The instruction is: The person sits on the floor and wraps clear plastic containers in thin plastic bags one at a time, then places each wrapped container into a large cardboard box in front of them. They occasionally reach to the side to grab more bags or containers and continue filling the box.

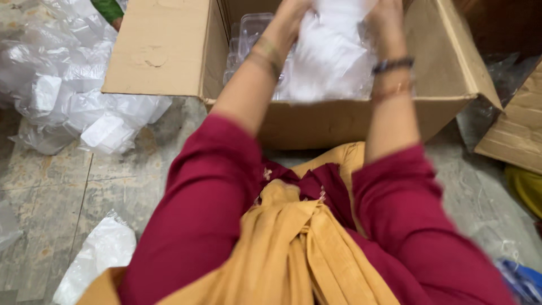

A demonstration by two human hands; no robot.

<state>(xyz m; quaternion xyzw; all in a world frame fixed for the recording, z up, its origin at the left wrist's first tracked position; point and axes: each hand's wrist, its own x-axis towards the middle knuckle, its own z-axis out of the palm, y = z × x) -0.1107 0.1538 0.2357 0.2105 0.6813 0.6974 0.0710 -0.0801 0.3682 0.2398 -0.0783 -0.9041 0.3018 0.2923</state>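
Both hands reach up toward twelve o'clock into the open cardboard box [339, 121]. The left hand [291, 14] and the right hand [384, 17] each grip a side of a bundle of clear plastic wrap [333, 53], the left at its eleven o'clock edge and the right at its one o'clock edge. Both are clenched on the plastic; the fingertips are blurred and partly cut off by the top of the view.

The box fills the upper middle, with one flap spread flat toward ten o'clock and another angled down toward three o'clock. The bundle lies inside it, between the two forearms. Clear plastic containers [248, 31] are stacked in the box at the bundle's nine o'clock, just beside the left wrist.

At nine to ten o'clock of the box, a heap of crumpled plastic bags [68, 90] lies on the stone floor [51, 192]. A second piece of cardboard [516, 133] sits at three o'clock. A loose white bag [99, 254] lies at seven o'clock.

The arms wear dark red sleeves [203, 203], and a mustard scarf [293, 248] hangs at six o'clock. A dark bracelet [392, 64] circles the right wrist, and a thin bangle [266, 53] the left.
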